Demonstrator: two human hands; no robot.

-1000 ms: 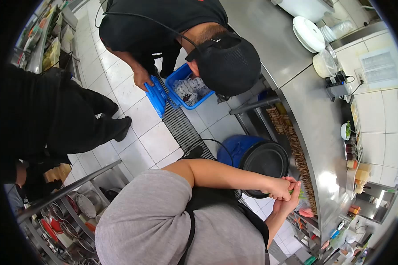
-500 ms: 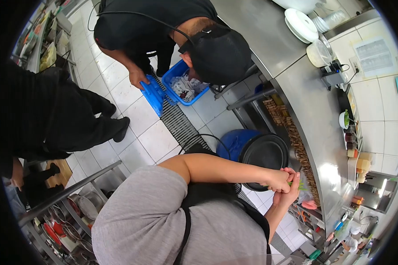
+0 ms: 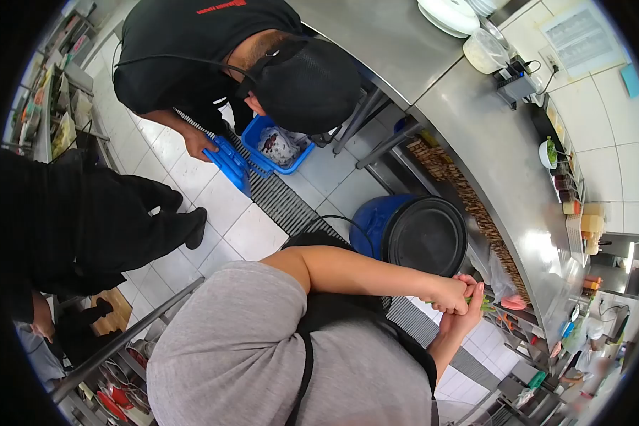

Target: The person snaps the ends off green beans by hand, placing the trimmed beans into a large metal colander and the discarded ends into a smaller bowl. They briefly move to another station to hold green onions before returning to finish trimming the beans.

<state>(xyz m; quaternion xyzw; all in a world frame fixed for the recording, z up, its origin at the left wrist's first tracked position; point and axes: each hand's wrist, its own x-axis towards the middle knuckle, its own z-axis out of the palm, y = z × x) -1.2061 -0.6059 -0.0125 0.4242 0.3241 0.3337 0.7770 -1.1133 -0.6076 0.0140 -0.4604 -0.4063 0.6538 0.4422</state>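
Observation:
My left hand point(image 3: 450, 294) is closed, its arm reaching across from the left of the view. It meets my right hand point(image 3: 466, 314), whose fingers are closed around the same spot. Between them are thin green stems point(image 3: 486, 305), with ends poking out to the right; the rest is hidden by my fingers. Both hands are just below and right of a blue barrel point(image 3: 368, 226) with a black lid point(image 3: 428, 236), near the edge of the steel counter point(image 3: 508, 181).
A co-worker in a black cap point(image 3: 307, 85) bends over a blue bin point(image 3: 284, 169) with cloths inside, one hand on its blue lid point(image 3: 227, 165). Another person in black point(image 3: 99, 220) stands at left. A metal rail point(image 3: 131, 330) runs at lower left. Bowls and jars line the counter.
The whole view has shifted, with the co-worker and bin now further left in the picture. My hands remain together around the green stems.

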